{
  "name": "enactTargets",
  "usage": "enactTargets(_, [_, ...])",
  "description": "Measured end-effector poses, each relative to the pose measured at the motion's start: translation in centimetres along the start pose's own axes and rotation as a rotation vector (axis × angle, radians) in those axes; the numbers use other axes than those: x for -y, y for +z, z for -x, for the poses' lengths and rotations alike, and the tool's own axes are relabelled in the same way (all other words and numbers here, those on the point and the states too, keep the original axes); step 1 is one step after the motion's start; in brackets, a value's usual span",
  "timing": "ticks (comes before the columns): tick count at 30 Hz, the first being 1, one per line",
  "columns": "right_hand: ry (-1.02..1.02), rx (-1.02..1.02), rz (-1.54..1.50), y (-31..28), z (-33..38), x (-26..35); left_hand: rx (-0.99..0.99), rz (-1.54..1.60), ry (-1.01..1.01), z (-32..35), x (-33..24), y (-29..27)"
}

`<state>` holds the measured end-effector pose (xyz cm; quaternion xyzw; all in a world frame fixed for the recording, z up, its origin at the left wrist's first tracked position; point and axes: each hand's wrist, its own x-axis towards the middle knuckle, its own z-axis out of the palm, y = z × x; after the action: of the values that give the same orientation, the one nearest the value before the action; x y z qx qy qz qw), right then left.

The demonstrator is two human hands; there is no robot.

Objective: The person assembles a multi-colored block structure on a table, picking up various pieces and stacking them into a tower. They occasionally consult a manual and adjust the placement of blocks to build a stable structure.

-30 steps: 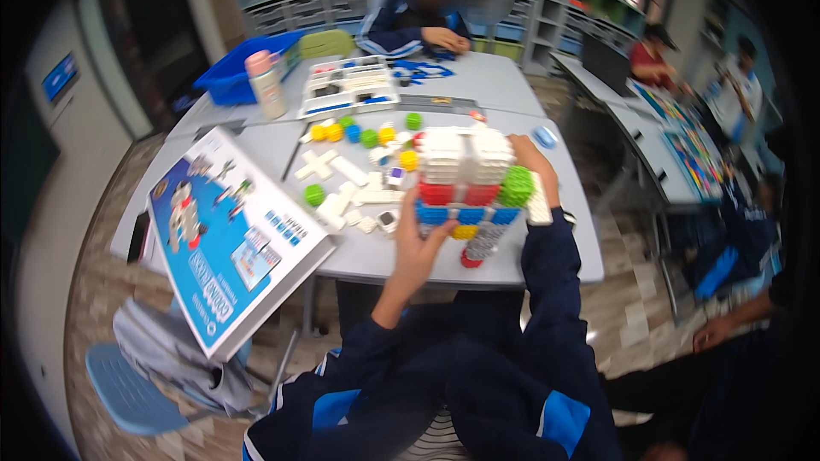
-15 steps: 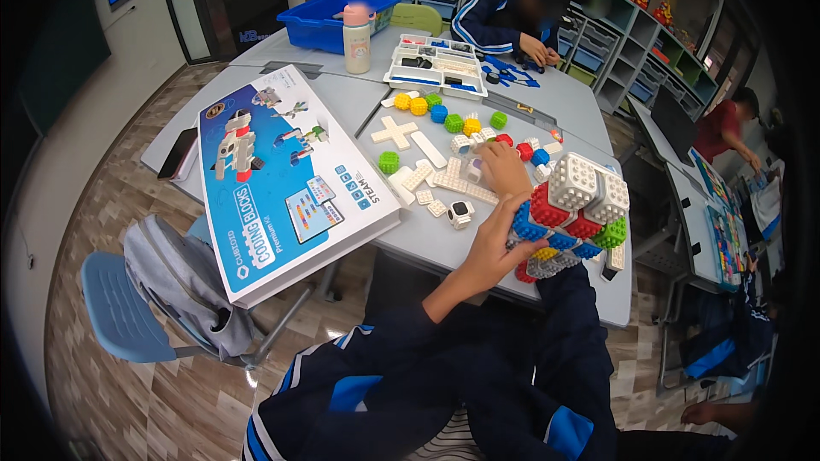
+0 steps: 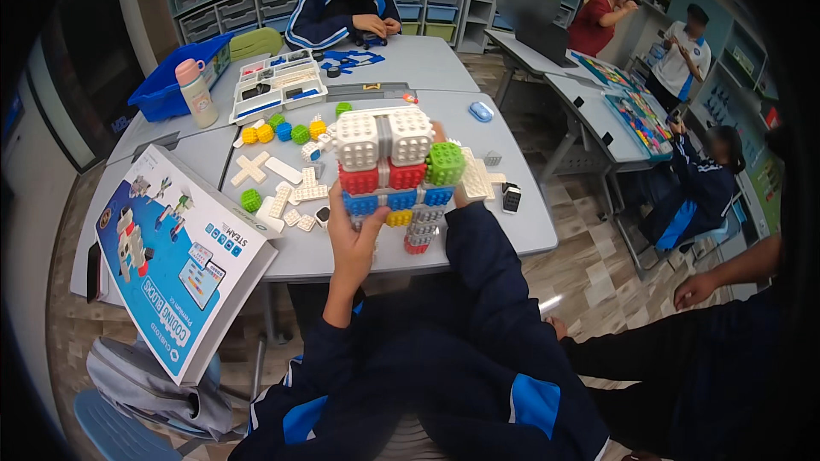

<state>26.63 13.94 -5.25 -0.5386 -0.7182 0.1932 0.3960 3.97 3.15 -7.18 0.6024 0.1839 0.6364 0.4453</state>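
Note:
My left hand is closed on the left side of a tall build of studded cube blocks, its thumb across the front. White cubes top the build, with red, blue, yellow and grey ones below and a green one at the right. Behind it, my right hand is almost wholly hidden; only a bit of skin shows beside the white cubes, so its grip cannot be seen. Left of the build lie a white cross-shaped piece, white flat plates and a green cube.
A large kit box lies at the table's left. Farther back are a bottle, a blue bin and a sorting tray. A person works across the table. Another person's hand shows at right.
The view has swung to the right. My right hand, before over the loose pieces by a pale cube, is now behind the build. The build stands more upright in front of me.

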Motion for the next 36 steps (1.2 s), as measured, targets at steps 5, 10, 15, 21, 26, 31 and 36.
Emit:
enactTargets(5, [-0.272,-0.502,-1.061,-9.6,7.2,6.8,-0.048,-0.076,0.012,-0.2,-0.7,0.2])
enactTargets(10, [-0.588,-1.188,-0.955,-11.2,11.1,11.9,-0.063,-0.078,0.030,0.0,-0.7,0.3])
enactTargets(15, [-0.701,-0.869,-0.635,-8.5,10.9,13.2,-0.075,-0.085,0.055,0.2,-0.8,0.3])
enactTargets(21, [-0.470,-0.455,-0.356,-6.3,10.7,12.6,-0.060,-0.069,0.038,0.5,-0.7,0.1])
enactTargets(26, [-0.491,-0.489,-0.486,-5.3,10.6,11.9,-0.060,-0.072,0.060,0.5,-0.5,-0.1])
enactTargets(31, [-0.547,-0.499,-0.549,-4.4,11.1,11.1,-0.034,-0.075,0.036,0.5,-0.5,-0.2])
enactTargets(36, [-0.577,-0.434,-0.588,-4.6,11.2,10.2,-0.050,-0.061,0.047,0.3,-0.6,0.1])
